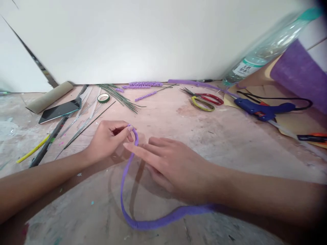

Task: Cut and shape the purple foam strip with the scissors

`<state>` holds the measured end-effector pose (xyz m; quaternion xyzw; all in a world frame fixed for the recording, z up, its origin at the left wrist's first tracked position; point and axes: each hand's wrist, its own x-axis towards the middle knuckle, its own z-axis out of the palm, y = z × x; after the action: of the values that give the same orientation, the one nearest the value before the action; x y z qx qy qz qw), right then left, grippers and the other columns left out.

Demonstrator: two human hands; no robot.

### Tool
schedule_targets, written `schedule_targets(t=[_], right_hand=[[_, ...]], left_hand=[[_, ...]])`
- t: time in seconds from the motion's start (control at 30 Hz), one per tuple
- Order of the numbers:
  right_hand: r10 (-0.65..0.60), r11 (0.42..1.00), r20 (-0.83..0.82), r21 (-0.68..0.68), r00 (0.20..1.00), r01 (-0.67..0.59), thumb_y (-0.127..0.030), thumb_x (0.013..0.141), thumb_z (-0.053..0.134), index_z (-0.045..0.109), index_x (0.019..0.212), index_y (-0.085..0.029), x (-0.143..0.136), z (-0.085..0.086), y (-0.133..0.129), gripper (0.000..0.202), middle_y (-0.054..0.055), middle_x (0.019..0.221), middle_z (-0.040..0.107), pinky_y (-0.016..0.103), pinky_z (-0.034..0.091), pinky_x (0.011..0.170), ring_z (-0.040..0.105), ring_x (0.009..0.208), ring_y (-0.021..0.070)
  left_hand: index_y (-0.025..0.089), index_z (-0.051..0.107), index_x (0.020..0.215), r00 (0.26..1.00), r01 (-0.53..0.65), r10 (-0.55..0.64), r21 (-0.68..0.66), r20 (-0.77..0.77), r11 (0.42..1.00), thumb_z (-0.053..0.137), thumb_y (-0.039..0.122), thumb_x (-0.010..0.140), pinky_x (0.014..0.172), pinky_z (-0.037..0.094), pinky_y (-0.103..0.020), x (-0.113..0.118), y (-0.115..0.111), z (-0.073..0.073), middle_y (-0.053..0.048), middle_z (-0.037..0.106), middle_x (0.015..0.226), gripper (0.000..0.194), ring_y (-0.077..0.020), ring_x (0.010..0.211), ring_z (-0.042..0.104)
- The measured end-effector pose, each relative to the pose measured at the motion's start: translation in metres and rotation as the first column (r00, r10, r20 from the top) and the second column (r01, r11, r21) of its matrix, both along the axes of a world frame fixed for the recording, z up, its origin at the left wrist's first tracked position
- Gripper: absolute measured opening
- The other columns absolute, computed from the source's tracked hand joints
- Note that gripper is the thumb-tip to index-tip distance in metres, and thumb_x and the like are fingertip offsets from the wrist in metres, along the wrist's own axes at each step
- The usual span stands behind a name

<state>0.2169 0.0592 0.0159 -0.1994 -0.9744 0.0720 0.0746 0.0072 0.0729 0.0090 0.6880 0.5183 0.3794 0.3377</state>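
Note:
A long, narrow purple strip, apparently crepe paper, curves across the front of the worktable. Its upper end is pinched between the thumb and fingers of my left hand. From there it bends down, loops near the table's front and runs right, under my right forearm. My right hand is beside it with fingers stretched out. Its index fingertip crosses in front of the strip just below the pinch; whether it presses on it I cannot tell. The small end inside my left fingers is mostly hidden.
Behind my hands lie purple beaded-looking stems, green wires, a tape roll and scissors. A phone and cardboard tube lie left. Right are a blue glue gun, a bottle and a purple roll.

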Motion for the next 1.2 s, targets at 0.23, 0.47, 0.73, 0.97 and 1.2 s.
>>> schedule_targets(t=[0.23, 0.47, 0.73, 0.97, 1.2], right_hand=[[-0.016, 0.987, -0.133, -0.163, 0.991, -0.006, -0.007, 0.09, 0.046, 0.061, 0.132, -0.012, 0.007, 0.02, 0.033, 0.045, 0.013, 0.132, 0.067, 0.044, 0.042, 0.11, 0.053, 0.131, 0.0246], [-0.07, 0.919, -0.144, -0.395, 0.987, 0.007, -0.024, 0.101, 0.046, 0.075, 0.105, -0.013, 0.022, 0.032, 0.016, 0.031, 0.01, 0.094, 0.075, 0.034, 0.049, 0.084, 0.066, 0.091, 0.0222], [-0.05, 0.863, -0.282, -0.495, 0.958, -0.101, -0.02, 0.099, 0.049, 0.073, 0.105, -0.011, 0.045, 0.032, -0.012, 0.026, 0.008, 0.086, 0.074, 0.03, 0.048, 0.076, 0.066, 0.079, 0.0182], [-0.374, 0.807, -0.263, -0.565, 0.889, 0.172, -0.02, 0.09, 0.061, 0.074, 0.082, -0.019, 0.065, 0.019, 0.001, 0.015, 0.001, 0.078, 0.074, 0.029, 0.049, 0.07, 0.066, 0.071, 0.0162], [-0.501, 0.497, -0.21, -0.864, 0.839, 0.081, -0.027, 0.09, 0.06, 0.07, 0.084, -0.018, 0.064, 0.006, 0.004, 0.015, 0.007, 0.087, 0.078, 0.032, 0.055, 0.075, 0.073, 0.081, 0.0205]], left_hand=[[0.014, 0.071, 0.064, 0.989, -0.086, 0.093, -0.059, 0.118, 0.995, 0.056, 0.023, 0.09, 0.042, 0.033, -0.022, -0.006, 0.007, -0.003, 0.003, 0.056, 0.043, 0.031, -0.0072, 0.036, 0.037], [0.016, 0.067, 0.061, 0.957, -0.212, 0.225, -0.092, 0.181, 0.973, 0.059, 0.025, 0.084, 0.034, 0.025, -0.022, -0.016, 0.022, -0.006, -0.001, 0.067, 0.058, 0.026, -0.0061, 0.034, 0.037], [0.014, 0.066, 0.065, 0.903, -0.385, 0.391, -0.067, 0.18, 0.92, 0.06, 0.023, 0.088, 0.04, 0.038, -0.021, -0.028, 0.052, -0.003, -0.001, 0.064, 0.06, 0.026, -0.009, 0.042, 0.048], [0.016, 0.06, 0.128, 0.839, -0.534, 0.521, 0.052, 0.157, 0.844, 0.063, 0.032, 0.097, 0.088, 0.058, -0.046, -0.067, 0.094, 0.003, -0.011, 0.063, 0.127, 0.035, -0.0251, 0.106, 0.066], [0.009, 0.067, 0.096, 0.848, -0.529, 0.472, 0.449, 0.241, 0.72, 0.045, 0.022, 0.103, 0.075, 0.051, -0.036, -0.087, 0.121, 0.038, -0.002, 0.069, 0.102, 0.027, -0.0154, 0.087, 0.064]])
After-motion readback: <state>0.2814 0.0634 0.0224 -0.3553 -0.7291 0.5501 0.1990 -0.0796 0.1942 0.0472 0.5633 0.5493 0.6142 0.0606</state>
